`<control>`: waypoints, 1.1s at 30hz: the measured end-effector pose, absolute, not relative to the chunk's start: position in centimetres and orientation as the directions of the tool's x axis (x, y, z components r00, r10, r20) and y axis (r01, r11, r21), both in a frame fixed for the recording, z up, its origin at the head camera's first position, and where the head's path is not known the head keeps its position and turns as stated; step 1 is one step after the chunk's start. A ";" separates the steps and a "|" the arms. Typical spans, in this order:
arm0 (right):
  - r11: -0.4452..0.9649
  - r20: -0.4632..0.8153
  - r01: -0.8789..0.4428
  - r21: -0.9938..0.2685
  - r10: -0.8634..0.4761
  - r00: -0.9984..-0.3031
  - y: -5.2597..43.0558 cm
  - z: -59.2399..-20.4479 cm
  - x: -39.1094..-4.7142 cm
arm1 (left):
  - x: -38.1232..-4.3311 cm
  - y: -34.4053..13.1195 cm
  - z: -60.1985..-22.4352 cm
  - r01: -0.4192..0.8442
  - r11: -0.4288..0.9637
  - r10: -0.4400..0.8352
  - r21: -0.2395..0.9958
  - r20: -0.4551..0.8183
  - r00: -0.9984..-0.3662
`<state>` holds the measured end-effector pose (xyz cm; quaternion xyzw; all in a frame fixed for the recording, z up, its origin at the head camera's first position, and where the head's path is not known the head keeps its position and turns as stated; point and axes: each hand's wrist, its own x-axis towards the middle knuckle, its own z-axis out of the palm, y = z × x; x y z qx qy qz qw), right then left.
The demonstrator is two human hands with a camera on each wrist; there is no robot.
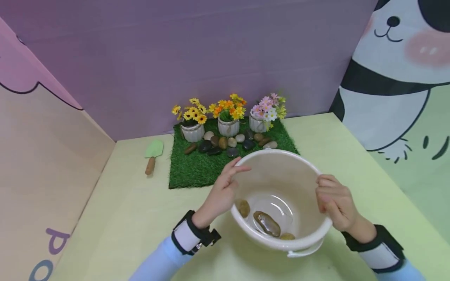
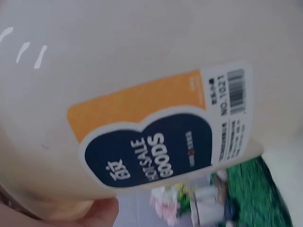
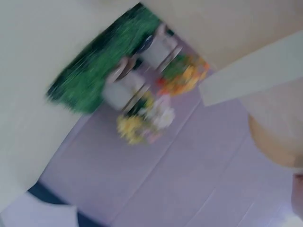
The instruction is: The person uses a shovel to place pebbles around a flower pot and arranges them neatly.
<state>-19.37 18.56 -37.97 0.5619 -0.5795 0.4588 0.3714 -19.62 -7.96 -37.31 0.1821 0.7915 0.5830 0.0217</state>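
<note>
A cream-white bucket (image 1: 281, 175) is held by both hands, its mouth tilted toward me. My left hand (image 1: 223, 191) grips the rim on the left side, one finger stretched over the edge. On the right, my right hand (image 1: 335, 201) grips the rim with curled fingers. Inside the bucket lie a long brown stone (image 1: 266, 223), a tan stone (image 1: 243, 208) by the left wall and another stone (image 1: 287, 236) partly hidden by the near rim. In the left wrist view a printed label (image 2: 161, 132) covers the bucket's outer wall.
Behind the bucket, a green turf mat (image 1: 193, 171) bears several stones (image 1: 223, 143) and three flower pots, with yellow (image 1: 192, 132), orange (image 1: 228, 127) and pink (image 1: 259, 123) flowers. A small green trowel (image 1: 154, 149) lies left on the pale table (image 1: 123, 218). A purple wall (image 1: 193, 50) rises behind.
</note>
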 end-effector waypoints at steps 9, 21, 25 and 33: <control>-0.114 0.945 -0.975 -0.190 -0.291 -0.150 23.5 -38.5 -19.4 | -20.2 -2.8 -37.3 0.267 0.195 0.348 0.944 0.187 -0.918; -0.095 0.957 -0.965 -0.244 -0.186 -0.224 28.9 -38.9 -18.1 | -22.5 3.8 -36.9 0.316 0.240 0.418 0.918 0.196 -0.887; -0.028 0.954 -0.965 -0.260 -0.162 -0.252 30.7 -38.9 -17.7 | -23.7 6.1 -36.8 0.349 0.268 0.467 0.898 0.196 -0.862; 0.299 0.936 -0.917 -0.265 -0.149 -0.319 33.3 -38.8 -16.5 | -26.3 9.7 -36.9 0.320 0.211 0.539 0.924 0.163 -0.826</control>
